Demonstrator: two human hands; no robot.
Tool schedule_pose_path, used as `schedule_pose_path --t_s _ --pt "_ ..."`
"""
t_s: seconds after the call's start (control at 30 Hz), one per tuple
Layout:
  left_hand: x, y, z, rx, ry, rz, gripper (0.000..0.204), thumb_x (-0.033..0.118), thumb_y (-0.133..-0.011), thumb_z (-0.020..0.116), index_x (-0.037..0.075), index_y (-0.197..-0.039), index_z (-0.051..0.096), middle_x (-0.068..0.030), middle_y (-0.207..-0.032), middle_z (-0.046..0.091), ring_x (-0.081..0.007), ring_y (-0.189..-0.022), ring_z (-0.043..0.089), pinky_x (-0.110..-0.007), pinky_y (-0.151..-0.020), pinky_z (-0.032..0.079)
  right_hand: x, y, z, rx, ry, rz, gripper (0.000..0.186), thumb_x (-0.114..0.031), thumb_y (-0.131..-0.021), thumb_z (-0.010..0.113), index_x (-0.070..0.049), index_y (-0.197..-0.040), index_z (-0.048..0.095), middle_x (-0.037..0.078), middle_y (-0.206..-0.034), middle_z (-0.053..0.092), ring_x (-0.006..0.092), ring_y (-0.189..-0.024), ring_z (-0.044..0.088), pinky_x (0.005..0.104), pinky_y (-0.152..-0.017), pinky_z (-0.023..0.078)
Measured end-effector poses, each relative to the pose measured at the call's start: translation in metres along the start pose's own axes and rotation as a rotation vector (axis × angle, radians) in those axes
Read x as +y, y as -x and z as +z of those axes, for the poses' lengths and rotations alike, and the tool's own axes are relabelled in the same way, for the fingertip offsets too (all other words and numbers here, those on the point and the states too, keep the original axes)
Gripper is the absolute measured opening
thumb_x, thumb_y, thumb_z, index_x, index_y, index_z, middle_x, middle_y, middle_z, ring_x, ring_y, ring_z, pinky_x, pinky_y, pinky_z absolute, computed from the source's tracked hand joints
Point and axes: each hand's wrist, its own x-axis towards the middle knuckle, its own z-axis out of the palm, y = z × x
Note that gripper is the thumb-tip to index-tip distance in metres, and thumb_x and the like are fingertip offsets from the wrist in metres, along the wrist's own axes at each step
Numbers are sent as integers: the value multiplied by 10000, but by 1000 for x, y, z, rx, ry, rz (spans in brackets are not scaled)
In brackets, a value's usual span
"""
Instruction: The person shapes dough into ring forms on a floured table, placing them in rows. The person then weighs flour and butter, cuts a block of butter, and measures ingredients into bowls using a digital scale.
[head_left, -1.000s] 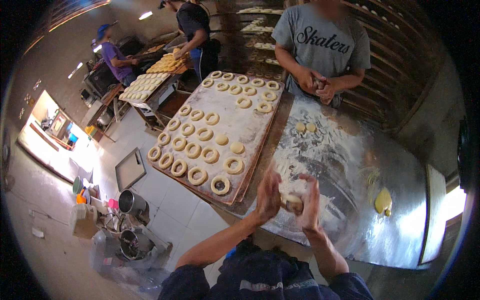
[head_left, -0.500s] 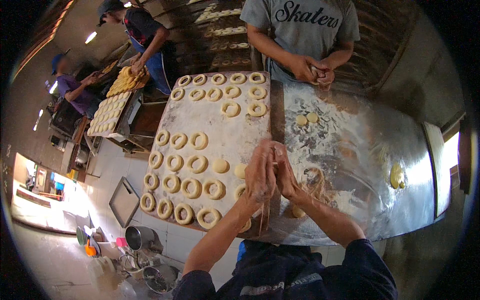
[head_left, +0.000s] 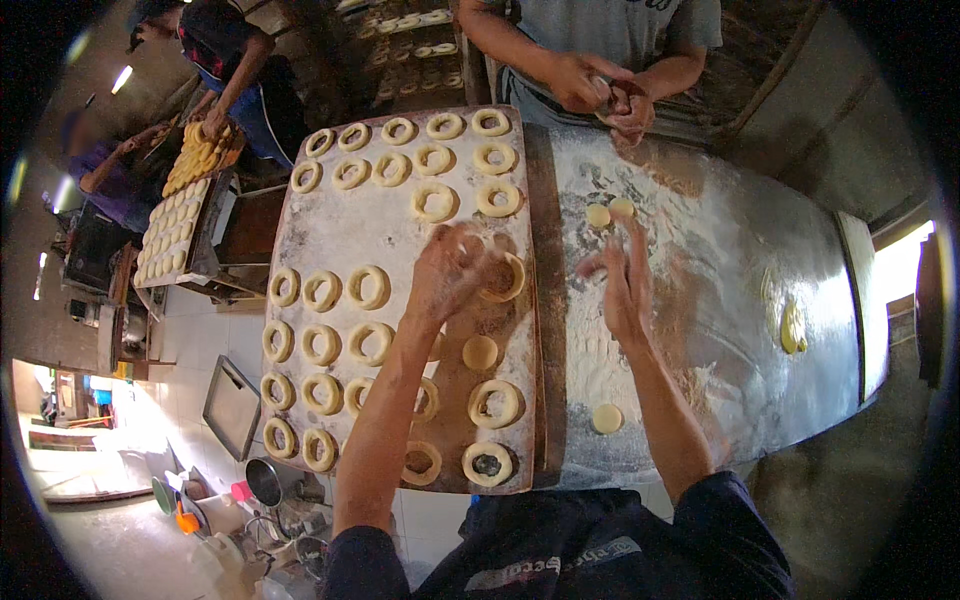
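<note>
My left hand (head_left: 455, 268) is over the floured board (head_left: 340, 228), its curled fingers smeared by motion at the edge of a dough ring (head_left: 515, 282). Whether they grip the ring cannot be told. Below it lies a flat round dough piece (head_left: 480, 352); another is mostly hidden by my left forearm. To the right, my right hand (head_left: 625, 285) reaches across the floured metal table (head_left: 690, 330), open, fingers stretched out and thumb apart. Its fingertips are close to two small dough balls (head_left: 598, 215). A third dough ball (head_left: 607, 418) rests nearer me on the table.
Rows of dough rings (head_left: 322, 290) cover much of the board. A lump of dough (head_left: 793, 328) lies at the table's right. Across the table, a co-worker's hands (head_left: 610, 100) work a piece of dough. Two people stand far left by a dough-covered tray (head_left: 175, 232).
My hands, pressed together before, have parted: the left moved left over the board, the right toward the two dough balls. A ring now shows beside my left hand. The view has shifted.
</note>
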Motion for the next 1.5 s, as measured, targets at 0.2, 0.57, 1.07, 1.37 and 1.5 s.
schedule_pose_path --t_s 0.2,0.57,1.07,1.37,1.5 --pt "23 49 -27 -5 -259 208 353 319 -823 687 65 -1039 572 -143 -965 564 -336 -903 580 -434 -777 479 -20 105 -64 -276 416 411 251 -274 -953 539 -105 -1138 558 19 -696 596 159 -590 558 327 -581 446" --pt "86 127 12 -140 -496 -45 324 251 -810 694 33 -953 501 -141 -884 555 -351 -894 550 -448 -788 429 1 168 -98 -726 487 50 511 -353 -776 708 -83 -1180 551 182 -1155 598 345 -1053 576 485 -976 371" --pt "225 163 191 -174 404 -131 402 -4 -757 665 -33 -1152 596 -119 -961 694 -168 -904 665 -283 -793 515 6 108 -245 -347 -222 306 414 -249 -877 678 -35 -1205 543 53 -820 664 133 -777 614 301 -721 515" --pt "268 179 175 -62 451 -227 538 69 -719 733 106 -1213 522 -36 -686 594 -115 -694 607 -272 -676 494 4 109 -231 -500 -428 369 303 -190 -822 737 -58 -1014 544 1 -779 584 110 -694 543 286 -616 473" --pt "241 180 146 -154 369 -105 666 101 -722 736 150 -1305 419 -71 -690 583 -203 -715 638 -334 -655 509 -22 97 -215 -653 -781 378 316 -99 -789 735 -74 -969 476 13 -740 509 150 -671 522 298 -608 453"
